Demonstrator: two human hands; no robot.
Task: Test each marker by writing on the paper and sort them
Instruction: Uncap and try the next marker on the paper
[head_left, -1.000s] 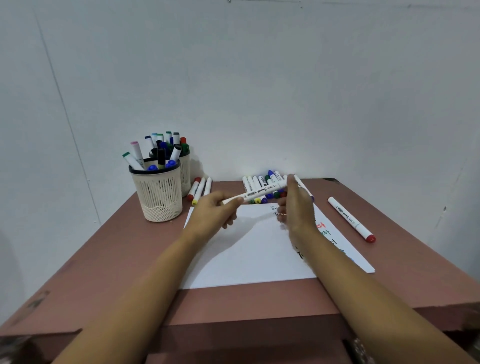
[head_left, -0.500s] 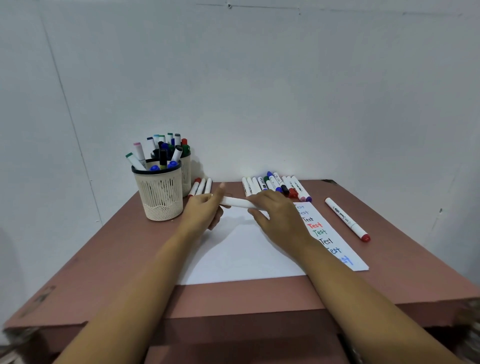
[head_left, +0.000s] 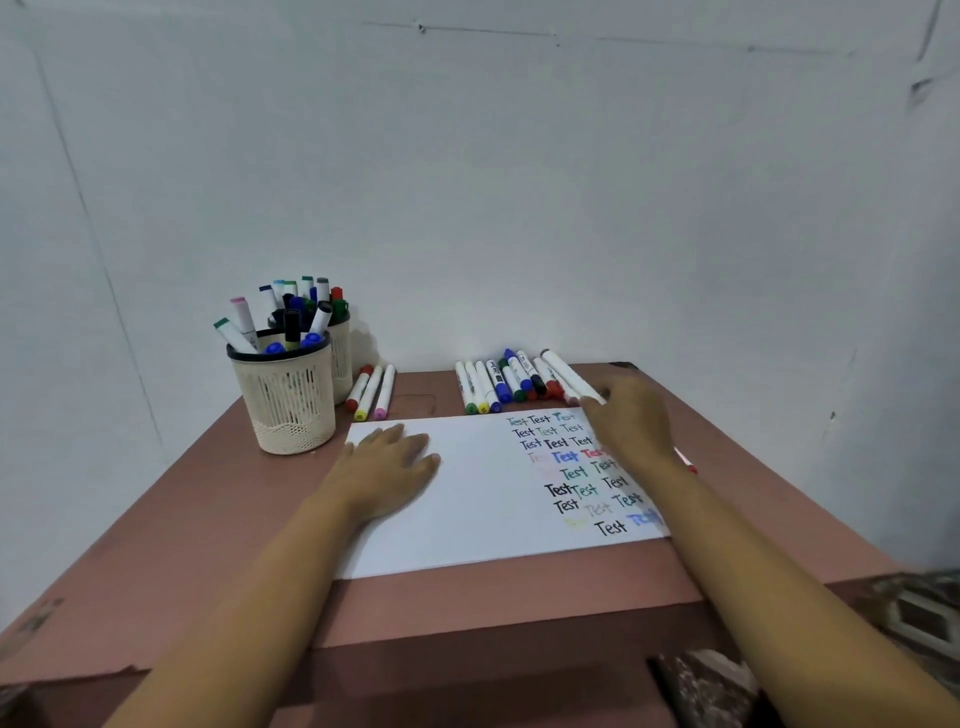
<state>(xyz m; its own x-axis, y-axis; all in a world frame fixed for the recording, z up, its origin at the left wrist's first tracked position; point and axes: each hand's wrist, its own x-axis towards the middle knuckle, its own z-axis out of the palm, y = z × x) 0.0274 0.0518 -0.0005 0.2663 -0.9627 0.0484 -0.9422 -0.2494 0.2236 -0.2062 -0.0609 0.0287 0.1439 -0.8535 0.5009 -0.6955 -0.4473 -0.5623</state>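
Head view: a white marker (head_left: 566, 371) lies at the right end of a row of markers (head_left: 498, 387) along the far edge of the table (head_left: 208, 519). The right hand (head_left: 631, 421) reaches to it, fingertips at the marker's near end. Whether the grip pinches it or only touches it cannot be told.

Just near of the row lies the paper (head_left: 467, 509). Its right part is filled with the word "Test" in several colours, and the rest is blank. The left hand (head_left: 387, 467) lies flat on the paper's far left corner, grip open, fingers straight, holding nothing.

Left of the row, across a bare gap, three markers (head_left: 370, 397) lie side by side. Further left stand two mesh cups (head_left: 285, 405) full of markers, close to the paper's corner. A red-tipped marker (head_left: 687, 464) peeks out beside the right wrist. Bare table borders the paper on the left and along the near edge.
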